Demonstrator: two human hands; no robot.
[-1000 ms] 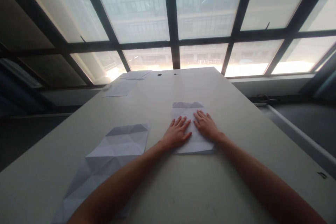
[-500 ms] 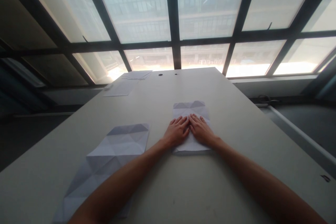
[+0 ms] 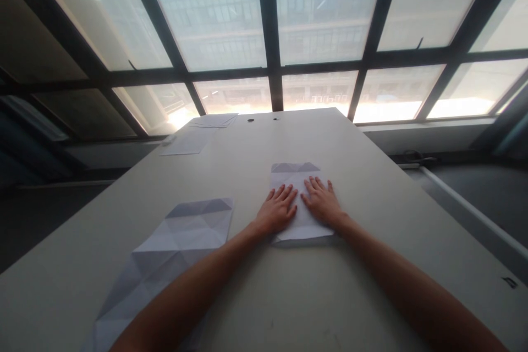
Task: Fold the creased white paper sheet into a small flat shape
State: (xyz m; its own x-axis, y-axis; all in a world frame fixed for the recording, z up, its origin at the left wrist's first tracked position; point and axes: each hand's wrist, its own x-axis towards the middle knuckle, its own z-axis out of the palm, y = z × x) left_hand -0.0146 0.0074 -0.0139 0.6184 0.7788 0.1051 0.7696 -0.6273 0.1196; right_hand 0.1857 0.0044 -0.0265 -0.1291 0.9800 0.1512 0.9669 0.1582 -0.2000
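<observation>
On the white tabletop (image 3: 371, 192), a creased sheet of white paper (image 3: 306, 231) is being held flat just right of and below the centre of the frame. Its left part is being covered by the left hand (image 3: 277, 210), laid palm down; its right part is being covered by the right hand (image 3: 322, 203), likewise palm down. The fingers of both hands are being held extended and released, those of the right hand more widely fanned, with nothing being grasped; a narrow strip of paper is being left exposed between the two hands. The crease-patterned upper edge is being shown beyond the fingertips. At lower left, a larger creased sheet (image 3: 183, 231) is being partly hidden by the left forearm (image 3: 198, 291). At upper left of the tabletop, overlapping flat papers (image 3: 218, 120) are being seen near the far edge. The background is being formed by dark-framed windows (image 3: 210, 16).
</observation>
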